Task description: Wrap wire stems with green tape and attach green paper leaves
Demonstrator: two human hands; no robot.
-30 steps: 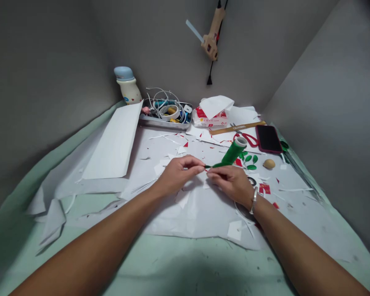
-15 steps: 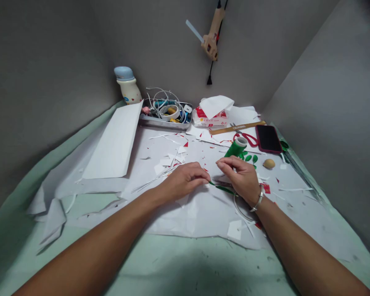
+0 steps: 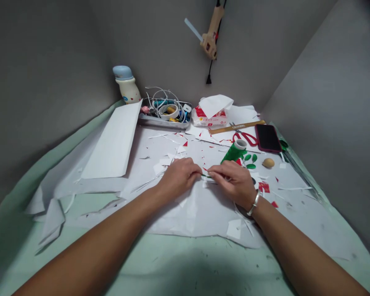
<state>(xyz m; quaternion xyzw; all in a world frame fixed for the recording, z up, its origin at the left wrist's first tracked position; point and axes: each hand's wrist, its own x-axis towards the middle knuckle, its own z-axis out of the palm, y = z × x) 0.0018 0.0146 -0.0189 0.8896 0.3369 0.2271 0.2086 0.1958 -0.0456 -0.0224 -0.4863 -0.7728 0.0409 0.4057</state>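
My left hand [image 3: 179, 176] pinches one end of a thin green strand [image 3: 206, 176] above the middle of the white paper. The fingers of my right hand [image 3: 234, 181] are closed on the strand's other end, a short way to the right. Just behind my right hand a spool of green thread [image 3: 233, 151] leans over. Several small green leaf-shaped pieces [image 3: 250, 166] lie to the right of the spool. A silver bangle [image 3: 253, 203] circles my right wrist. What lies beneath my right palm is mostly hidden.
Farther back are a metal tray [image 3: 163, 122] of supplies, a tissue pack [image 3: 209, 118], red-handled scissors [image 3: 249, 139], a wooden ruler [image 3: 237, 127] and a phone [image 3: 268, 138]. A bottle [image 3: 128, 88] stands back left by a folded white sheet [image 3: 112, 144]. A glue gun [image 3: 210, 43] hangs above. Paper scraps litter the sheet.
My right hand has moved left and down, and its fingers have closed on the green strand. My left hand has shifted slightly left and up. The hands are closer together.
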